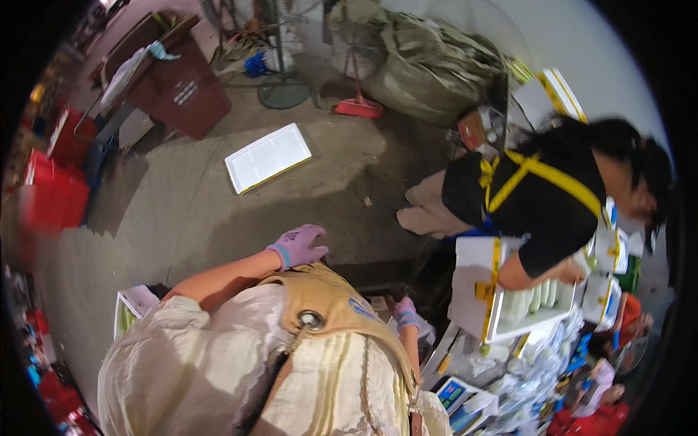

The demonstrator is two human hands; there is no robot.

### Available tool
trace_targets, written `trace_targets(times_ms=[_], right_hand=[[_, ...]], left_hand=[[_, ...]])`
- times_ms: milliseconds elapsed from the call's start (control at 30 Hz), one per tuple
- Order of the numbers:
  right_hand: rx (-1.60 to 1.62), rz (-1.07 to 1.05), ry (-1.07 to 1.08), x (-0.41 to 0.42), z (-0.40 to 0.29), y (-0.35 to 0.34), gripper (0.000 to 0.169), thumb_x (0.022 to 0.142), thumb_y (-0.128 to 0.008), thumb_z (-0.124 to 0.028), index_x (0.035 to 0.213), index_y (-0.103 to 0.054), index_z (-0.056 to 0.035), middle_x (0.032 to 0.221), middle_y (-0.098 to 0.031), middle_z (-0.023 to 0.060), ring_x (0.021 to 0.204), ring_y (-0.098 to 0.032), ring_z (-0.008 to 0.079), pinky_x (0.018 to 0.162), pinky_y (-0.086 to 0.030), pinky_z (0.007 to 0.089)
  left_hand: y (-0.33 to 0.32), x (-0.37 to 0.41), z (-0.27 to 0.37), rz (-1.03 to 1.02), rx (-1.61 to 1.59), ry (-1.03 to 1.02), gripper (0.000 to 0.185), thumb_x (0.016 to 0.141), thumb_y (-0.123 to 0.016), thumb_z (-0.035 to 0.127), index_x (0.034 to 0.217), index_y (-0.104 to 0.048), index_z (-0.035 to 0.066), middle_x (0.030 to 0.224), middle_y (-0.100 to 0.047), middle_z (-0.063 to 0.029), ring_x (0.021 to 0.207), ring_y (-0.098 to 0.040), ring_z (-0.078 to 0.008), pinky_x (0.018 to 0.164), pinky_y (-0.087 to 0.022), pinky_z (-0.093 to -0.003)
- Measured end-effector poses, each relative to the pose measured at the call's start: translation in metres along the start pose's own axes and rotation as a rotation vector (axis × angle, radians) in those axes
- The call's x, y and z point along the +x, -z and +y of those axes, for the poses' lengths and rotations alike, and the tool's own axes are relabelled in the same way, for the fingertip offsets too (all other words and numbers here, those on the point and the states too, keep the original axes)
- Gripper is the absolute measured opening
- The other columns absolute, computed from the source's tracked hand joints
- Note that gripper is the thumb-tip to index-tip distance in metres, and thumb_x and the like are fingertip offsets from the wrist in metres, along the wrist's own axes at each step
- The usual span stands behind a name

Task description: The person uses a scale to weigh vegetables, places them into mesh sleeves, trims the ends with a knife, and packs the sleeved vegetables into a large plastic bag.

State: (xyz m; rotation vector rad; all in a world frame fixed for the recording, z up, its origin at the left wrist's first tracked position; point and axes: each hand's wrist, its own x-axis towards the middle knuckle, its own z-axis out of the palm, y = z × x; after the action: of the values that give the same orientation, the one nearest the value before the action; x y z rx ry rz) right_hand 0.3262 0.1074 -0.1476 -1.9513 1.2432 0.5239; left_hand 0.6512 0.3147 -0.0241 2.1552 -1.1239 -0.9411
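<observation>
My left hand [300,246], in a lilac work glove with a teal cuff, hangs in front of my body by the tan canvas bag [327,294]. Its fingers are bent and apart, and nothing shows in them. On the other side of the bag, my right hand [404,313] is low beside a dark gap at the packing table [436,349]. It wears a like glove; its fingertips are partly hidden and blurred, so a hold cannot be made out. Beyond the hands, a white foam lid [268,158] with yellow tape along one edge lies on the concrete floor.
At right, a person [551,185] leans over a white foam box [477,289] holding pale netted items. Plastic wrapping [540,376] and a device [452,393] lie on the table. A maroon bin [180,92], fan base [283,92], red broom [358,107] and large green sack [431,71] stand beyond.
</observation>
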Motion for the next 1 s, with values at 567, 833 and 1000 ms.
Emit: trace_targets(times_ms=[567,833,1000], right_hand=[[-0.213,-0.425,0.241,0.341,-0.099,-0.107,0.027,0.083,-0.058,-0.030,0.097,-0.067,-0.0094,0.103,-0.067,0.0111,0.094,-0.063,0.0245,0.080,-0.048,0.0362],[-1.335,-0.386,0.797,0.374,-0.320,-0.178,0.036,0.094,-0.037,-0.034,0.118,-0.060,-0.0220,0.120,-0.061,0.0057,0.106,-0.061,0.0245,0.083,-0.050,0.0388],[-1.224,-0.417,0.690,0.383,-0.581,-0.177,0.030,0.087,-0.049,-0.024,0.110,-0.062,-0.0116,0.108,-0.065,0.0119,0.098,-0.063,0.0290,0.084,-0.050,0.0386]], left_hand=[[0.173,-0.091,-0.226,0.339,-0.077,0.571,0.055,0.078,-0.064,0.037,0.122,-0.049,0.006,0.119,-0.051,-0.0229,0.104,-0.054,-0.0402,0.088,-0.045,-0.0444],[0.321,-0.042,-0.351,0.402,-0.167,0.544,0.057,0.078,-0.063,0.039,0.122,-0.052,0.004,0.117,-0.056,-0.0231,0.107,-0.055,-0.0367,0.091,-0.045,-0.0418],[0.328,-0.066,-0.509,0.687,-0.477,0.877,0.054,0.080,-0.062,0.039,0.120,-0.054,0.003,0.119,-0.057,-0.0210,0.111,-0.053,-0.0368,0.092,-0.044,-0.0404]])
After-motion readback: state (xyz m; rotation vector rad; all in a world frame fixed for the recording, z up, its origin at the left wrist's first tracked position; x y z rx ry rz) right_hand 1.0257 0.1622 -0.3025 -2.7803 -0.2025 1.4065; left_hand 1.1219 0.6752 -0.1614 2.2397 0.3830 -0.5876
